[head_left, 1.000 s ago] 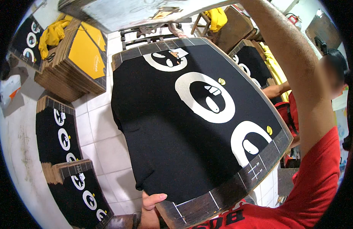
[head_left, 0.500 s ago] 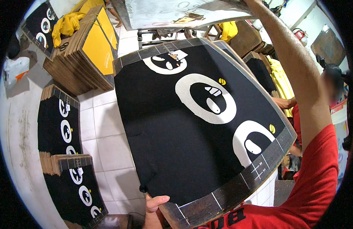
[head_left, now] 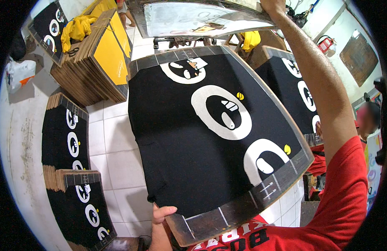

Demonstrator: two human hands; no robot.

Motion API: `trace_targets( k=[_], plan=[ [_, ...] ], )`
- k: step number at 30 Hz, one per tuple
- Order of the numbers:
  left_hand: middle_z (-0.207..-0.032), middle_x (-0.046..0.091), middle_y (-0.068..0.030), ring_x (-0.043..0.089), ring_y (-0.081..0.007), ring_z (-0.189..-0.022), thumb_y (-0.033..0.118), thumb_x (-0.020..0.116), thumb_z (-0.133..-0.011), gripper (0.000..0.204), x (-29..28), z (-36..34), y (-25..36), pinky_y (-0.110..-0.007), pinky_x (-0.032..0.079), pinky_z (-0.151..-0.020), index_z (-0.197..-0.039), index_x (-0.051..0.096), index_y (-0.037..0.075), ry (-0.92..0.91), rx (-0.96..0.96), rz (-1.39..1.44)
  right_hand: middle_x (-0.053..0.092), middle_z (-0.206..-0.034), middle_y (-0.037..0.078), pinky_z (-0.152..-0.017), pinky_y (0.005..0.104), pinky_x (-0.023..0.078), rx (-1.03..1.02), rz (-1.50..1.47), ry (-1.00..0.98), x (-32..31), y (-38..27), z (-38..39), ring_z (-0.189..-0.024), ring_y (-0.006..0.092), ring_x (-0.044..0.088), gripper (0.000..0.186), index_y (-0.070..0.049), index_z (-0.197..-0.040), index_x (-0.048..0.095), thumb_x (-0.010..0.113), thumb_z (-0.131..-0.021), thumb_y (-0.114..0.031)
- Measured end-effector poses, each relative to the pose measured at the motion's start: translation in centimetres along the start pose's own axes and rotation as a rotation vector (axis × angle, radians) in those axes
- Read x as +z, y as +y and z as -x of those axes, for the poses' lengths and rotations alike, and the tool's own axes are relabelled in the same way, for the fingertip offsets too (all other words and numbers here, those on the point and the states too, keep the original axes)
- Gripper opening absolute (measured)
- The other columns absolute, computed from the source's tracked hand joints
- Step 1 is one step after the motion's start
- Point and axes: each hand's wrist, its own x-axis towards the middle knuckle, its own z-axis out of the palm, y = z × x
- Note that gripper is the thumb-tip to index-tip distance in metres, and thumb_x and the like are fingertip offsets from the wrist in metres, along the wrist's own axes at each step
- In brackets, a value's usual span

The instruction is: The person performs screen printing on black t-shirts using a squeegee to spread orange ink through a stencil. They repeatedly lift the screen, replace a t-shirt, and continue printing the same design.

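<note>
A large wooden board (head_left: 239, 218), wrapped in black fabric (head_left: 176, 167) printed with white cartoon eyes and small yellow marks, fills the middle at a tilt. My left hand (head_left: 162, 215) holds its near left corner, thumb on top and fingers hidden beneath. At the top, my right arm reaches far forward. My right hand (head_left: 274, 7) is at the edge of a framed printing screen (head_left: 172, 21); its fingers are partly cut off and look curled over the frame. Whitish mesh and smudged ink show on the screen.
Stacked boards with yellow fabric (head_left: 107, 52) stand at the far left, scissors (head_left: 73, 52) on top. Below lean stacks of black-covered boards (head_left: 72, 209). At right, a co-worker's hand (head_left: 319, 129) holds another printed board (head_left: 281, 79). A fire extinguisher (head_left: 326, 44) hangs on the wall.
The board in my left hand has shifted slightly left and down at its near end. The co-worker's board at right has come out further into view. My right hand stays at the screen.
</note>
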Motion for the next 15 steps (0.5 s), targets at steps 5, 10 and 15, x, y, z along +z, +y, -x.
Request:
trace_targets(
  k=[5, 10, 15],
  plan=[
    [-0.12, 0.069, -0.0195, 0.07, -0.0346, -0.103, 0.004, 0.072, -0.061, 0.075, -8.1, -4.2, -2.1, -0.047, 0.058, -0.091, -0.133, 0.057, -0.006, -0.018, -0.048, 0.037, 0.072, -0.127, 0.013, -0.1, 0.037, 0.053, 0.062, 0.081, -0.032, 0.4, -1.0, 0.6, -0.117, 0.0278, 0.068, 0.051, -0.014, -0.133, 0.069, 0.076, -0.084, -0.024],
    [-0.121, 0.071, -0.0154, 0.07, -0.0315, -0.107, -0.005, 0.073, -0.072, 0.061, -13.6, -6.5, -3.6, -0.046, 0.057, -0.095, -0.131, 0.062, -0.003, 0.022, -0.167, -0.063, 0.07, -0.13, 0.013, -0.102, 0.0383, 0.052, -0.064, 0.112, 0.007, 0.0, -1.4, 1.4, -0.119, 0.0298, 0.067, 0.052, -0.015, -0.134, 0.069, 0.077, -0.084, -0.027],
    [-0.118, 0.072, -0.0095, 0.069, -0.0226, -0.107, 0.005, 0.08, -0.082, 0.046, -13.7, -7.1, -4.0, -0.038, 0.053, -0.099, -0.126, 0.067, 0.0, 0.29, -0.009, -0.352, 0.07, -0.127, 0.019, -0.102, 0.0404, 0.052, 0.028, 0.091, -0.043, 0.0, -0.9, 1.0, -0.118, 0.034, 0.066, 0.054, -0.014, -0.138, 0.065, 0.074, -0.087, -0.032]
  ],
)
